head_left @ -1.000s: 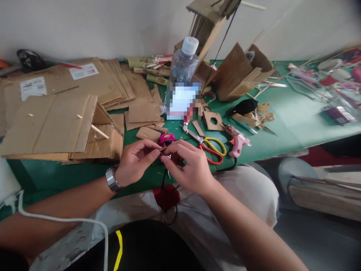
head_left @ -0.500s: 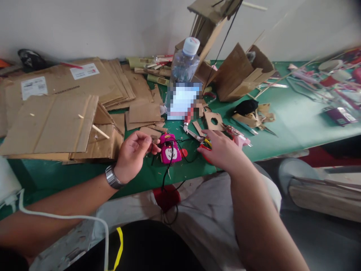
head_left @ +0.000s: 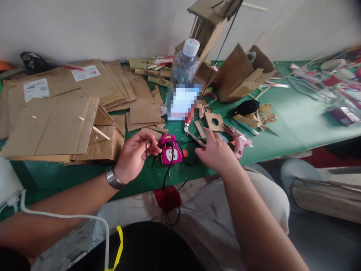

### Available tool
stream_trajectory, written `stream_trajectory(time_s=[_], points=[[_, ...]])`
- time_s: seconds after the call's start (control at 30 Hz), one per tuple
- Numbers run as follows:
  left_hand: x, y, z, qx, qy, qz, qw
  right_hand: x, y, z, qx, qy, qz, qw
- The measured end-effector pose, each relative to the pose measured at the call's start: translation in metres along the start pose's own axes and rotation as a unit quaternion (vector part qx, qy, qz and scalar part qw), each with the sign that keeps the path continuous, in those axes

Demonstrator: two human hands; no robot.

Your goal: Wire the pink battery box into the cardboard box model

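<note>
My left hand [head_left: 134, 155] hovers at the table's front edge, thumb and fingers pinched on a small brown piece with thin black wires. Just right of it a small pink gadget [head_left: 170, 152] lies on the green table [head_left: 293, 120], a black wire running from it down to my lap. My right hand [head_left: 217, 151] rests curled over the handles of the scissors [head_left: 195, 137]; only the blades stick out to its left. A pink glue gun [head_left: 239, 143] lies right beside that hand.
Flat cardboard sheets [head_left: 56, 120] are stacked at the left. A water bottle [head_left: 184, 66] stands behind the gadget, with cardboard scraps and a folded cardboard structure [head_left: 239, 75] further back. A white cable [head_left: 70, 217] crosses my left forearm. Clutter fills the far right.
My hands were together over the pink gadget. The right hand let go and moved right onto the scissors; the left hand stayed, still pinching the small piece.
</note>
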State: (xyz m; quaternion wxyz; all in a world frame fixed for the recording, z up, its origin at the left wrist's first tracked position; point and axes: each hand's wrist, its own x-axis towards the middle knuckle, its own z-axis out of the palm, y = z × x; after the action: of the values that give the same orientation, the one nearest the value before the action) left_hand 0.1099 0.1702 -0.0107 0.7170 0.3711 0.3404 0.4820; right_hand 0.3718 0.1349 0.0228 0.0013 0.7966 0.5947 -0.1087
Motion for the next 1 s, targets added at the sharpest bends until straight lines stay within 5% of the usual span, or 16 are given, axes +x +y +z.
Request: stream_trajectory(time_s=[0.27,0.37,0.5,0.6,0.73,0.8,0.87,0.93,1.0], points=[[0.001,0.002,0.0,-0.051,0.004,-0.024,0.998,-0.013,0.02,-0.03,0.208,0.023,-0.052,0.976],[0.001,0.001,0.001,-0.056,0.018,-0.018,0.998,-0.027,0.019,-0.046,0.391,-0.046,-0.104,0.913],[0.001,-0.001,0.001,-0.043,0.035,0.001,0.998,-0.046,-0.002,-0.049,0.545,-0.274,-0.158,0.776],[0.002,-0.002,-0.001,-0.026,0.039,0.021,0.999,-0.054,-0.022,-0.037,0.55,-0.312,-0.171,0.755],[0.003,-0.003,-0.002,-0.02,0.038,0.039,0.998,-0.05,-0.031,-0.028,0.605,-0.256,-0.117,0.745],[0.003,-0.003,-0.002,-0.026,0.041,0.04,0.998,-0.042,-0.023,-0.031,0.606,-0.18,-0.094,0.769],[0.003,-0.002,-0.001,-0.033,0.048,0.038,0.998,-0.033,-0.009,-0.037,0.535,-0.057,-0.081,0.839],[0.003,-0.002,0.001,-0.039,0.053,0.034,0.997,-0.025,0.007,-0.043,0.355,0.092,-0.047,0.929],[0.002,-0.002,0.002,-0.044,0.057,0.032,0.997,-0.02,0.022,-0.047,0.13,0.157,-0.018,0.979]])
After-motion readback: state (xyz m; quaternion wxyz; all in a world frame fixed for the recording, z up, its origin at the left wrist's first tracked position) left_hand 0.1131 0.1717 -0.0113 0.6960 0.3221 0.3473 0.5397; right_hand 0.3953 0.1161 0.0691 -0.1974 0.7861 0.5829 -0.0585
